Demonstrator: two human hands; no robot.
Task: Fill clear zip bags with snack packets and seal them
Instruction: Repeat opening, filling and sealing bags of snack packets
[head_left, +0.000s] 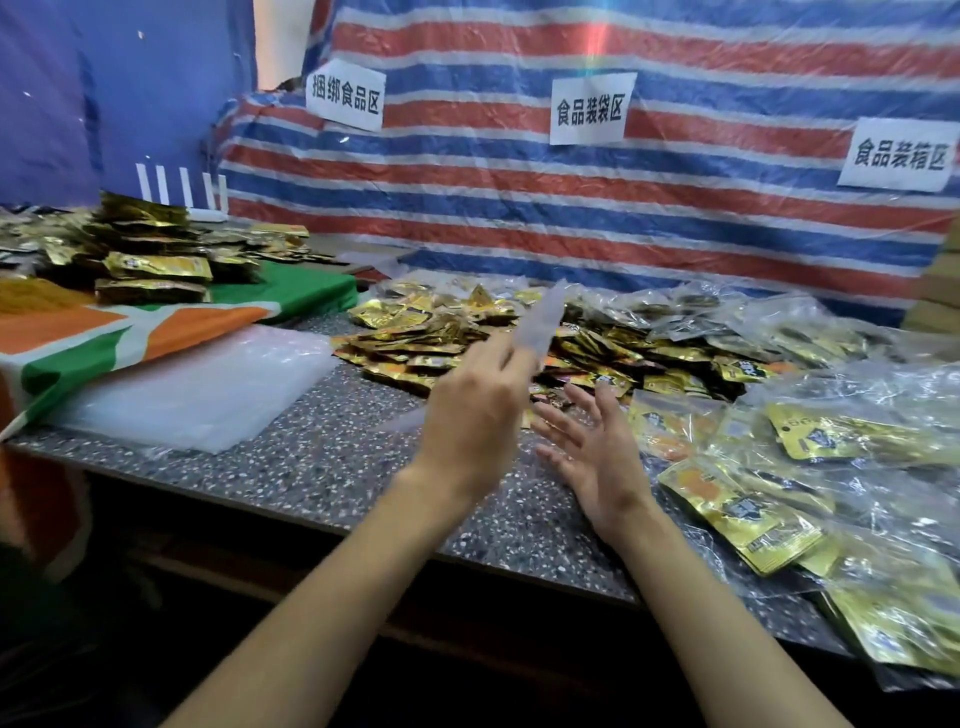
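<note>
Nearest the camera, 2 bare forearms reached in over the front edge of the speckled worktop (311, 457). The left hand (467, 410) was raised, its fingers (498, 358) curled & pinching an empty clear zip bag (543, 322). The bag stood up off the worktop, blurred, in front of the loose packets. The right hand (592, 452) hovered just beside the left & held nothing, w/ its fingers straight & spread wide and the palm turned toward the left hand. To the right, filled bags (769, 499) of gold snack packets lay heaped on the worktop, reaching its front edge. To the left lay a flat stack of empty clear bags (197, 384), just beside an orange, white & green cloth (156, 332). Behind the hands, mid-worktop, sat a pile of loose gold packets (457, 332). A 2nd pile (145, 244) sat on the cloth, far left. At the back hung a red, white & blue striped tarp (519, 208) w/ 3 paper signs (589, 109).
</note>
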